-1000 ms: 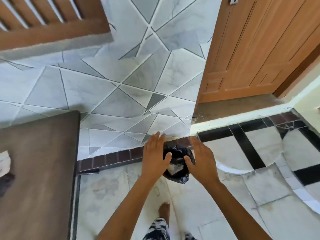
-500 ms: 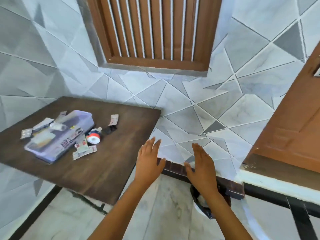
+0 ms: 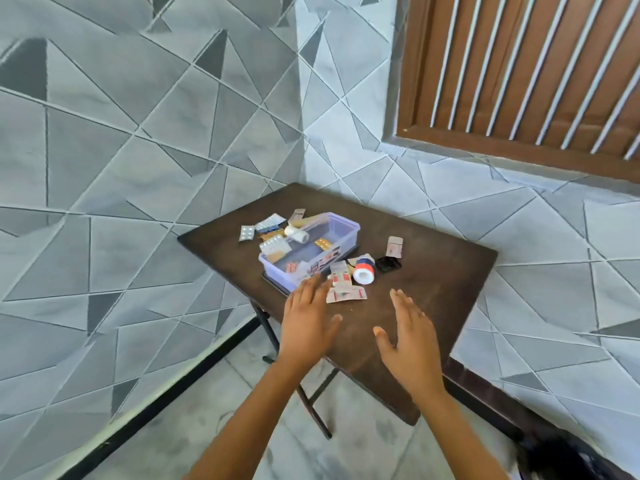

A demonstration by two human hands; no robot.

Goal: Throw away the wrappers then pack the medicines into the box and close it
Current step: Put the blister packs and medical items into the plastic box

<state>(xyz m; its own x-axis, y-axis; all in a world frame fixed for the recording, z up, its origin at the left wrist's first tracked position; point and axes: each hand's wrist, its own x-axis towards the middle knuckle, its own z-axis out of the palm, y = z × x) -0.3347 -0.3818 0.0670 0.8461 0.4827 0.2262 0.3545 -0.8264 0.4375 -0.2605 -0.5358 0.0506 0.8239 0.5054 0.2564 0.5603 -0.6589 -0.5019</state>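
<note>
A clear lilac plastic box [image 3: 341, 235] stands open on the dark wooden table [image 3: 433, 278], with blister strips and a white roll inside. More blister packs [image 3: 246, 233] lie at its far left. Flat red-and-white strips [image 3: 346, 292] lie at its near corner, beside a red-and-blue tape roll [image 3: 364, 269], a small black item [image 3: 388, 264] and a sachet [image 3: 394, 246]. My left hand [image 3: 308, 318] hovers open just short of the strips, fingertips near the box corner. My right hand [image 3: 410, 341] is open over the table's near part, holding nothing.
The table stands in a corner of grey tiled walls. A brown slatted window [image 3: 526, 74] is at the upper right. A black bin bag [image 3: 568, 457] sits on the floor at the lower right. The table's folding metal legs [image 3: 311, 396] show below its near edge.
My view has swung from the black bag on the floor up and left to the table. Both hands let go of the bag and now reach, open, over the table.
</note>
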